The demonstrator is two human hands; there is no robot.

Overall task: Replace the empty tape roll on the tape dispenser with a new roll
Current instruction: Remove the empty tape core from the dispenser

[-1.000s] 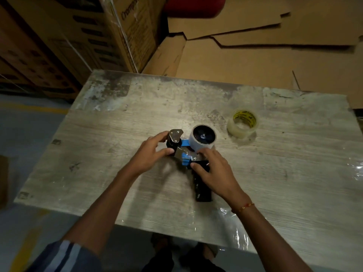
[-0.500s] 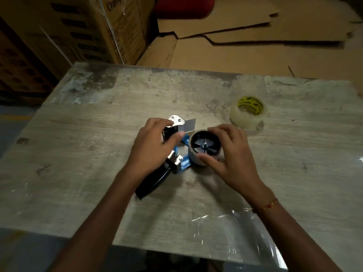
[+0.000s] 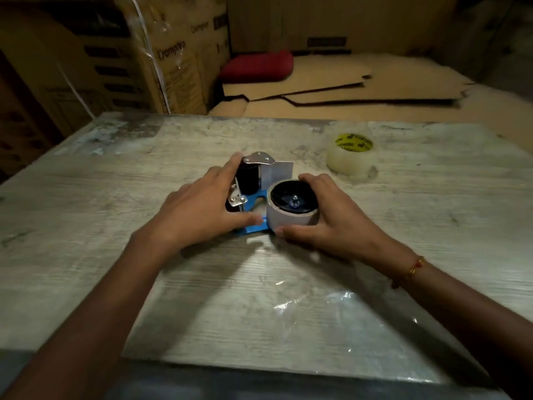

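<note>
Right hand [image 3: 331,223]: it is curled around the empty tape roll [image 3: 291,219], with the fingers on the far side and the thumb along the near side, so the roll is held between them.
Left hand [image 3: 196,215]: it holds the front part of the tape dispenser [image 3: 251,194]; the fingers reach up to the metal plate at the top and the thumb presses on the blue frame low down. It is closed only partly, wrapped around the dispenser body.
Empty tape roll: a pale core, sitting on the black wheel of the dispenser; the hub with a small bolt shows in its middle.
Tape dispenser: it lies on its side on the table [image 3: 432,241], near the middle, between the two hands. The handle I cannot see; the left hand covers that side.
New roll [image 3: 350,153]: a clear tape roll with a yellow inner label, lying flat on the table, to the far right of the dispenser and apart from both hands.
Table: a worn, grey surface; some clear film lies shiny on the near right part.
Right wrist: it carries a thin bracelet [image 3: 412,269] with red and gold.
Behind the table: flat cardboard sheets [image 3: 346,85], printed cartons [image 3: 161,59] on the left, and a red object [image 3: 256,66] between them.
</note>
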